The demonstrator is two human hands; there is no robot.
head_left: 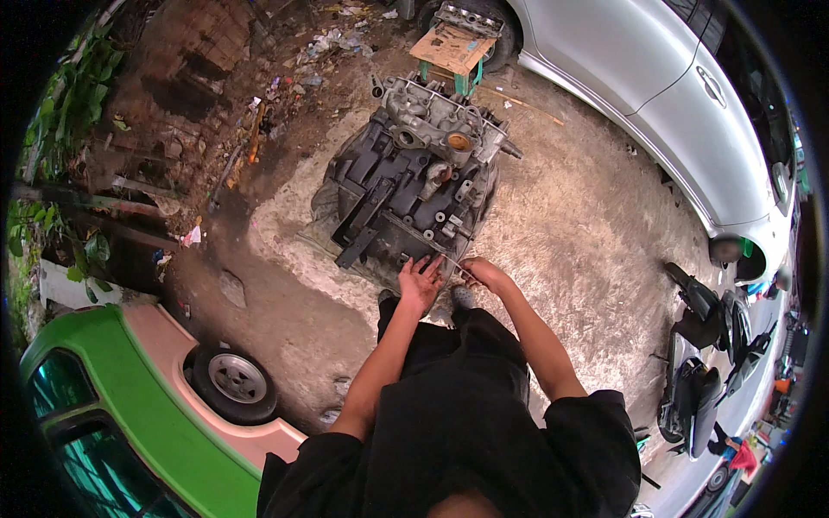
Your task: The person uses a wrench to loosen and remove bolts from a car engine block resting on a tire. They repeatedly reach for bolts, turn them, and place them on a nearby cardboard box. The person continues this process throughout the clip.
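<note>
In front of me on the ground is a large dark engine [406,194], with a lighter metal part bearing round ports [423,112] across its far end. At the engine's near edge is my left hand [419,283], its fingers apart and touching or just over the edge. My right hand [485,274] is closed just right of it, around a thin metal tool [456,266] that slants toward the engine's near right corner. The tool's exact kind is too small to tell. My shoes stand close to the near side of the engine, partly hidden by my arms.
A small wooden-topped table [453,50] with green legs holds a metal engine part behind the engine. A silver car [639,78] stands at the right, a motorcycle [699,371] lower right. A green and pink car [138,388] is lower left. Litter [332,43] and plants [73,104] lie left.
</note>
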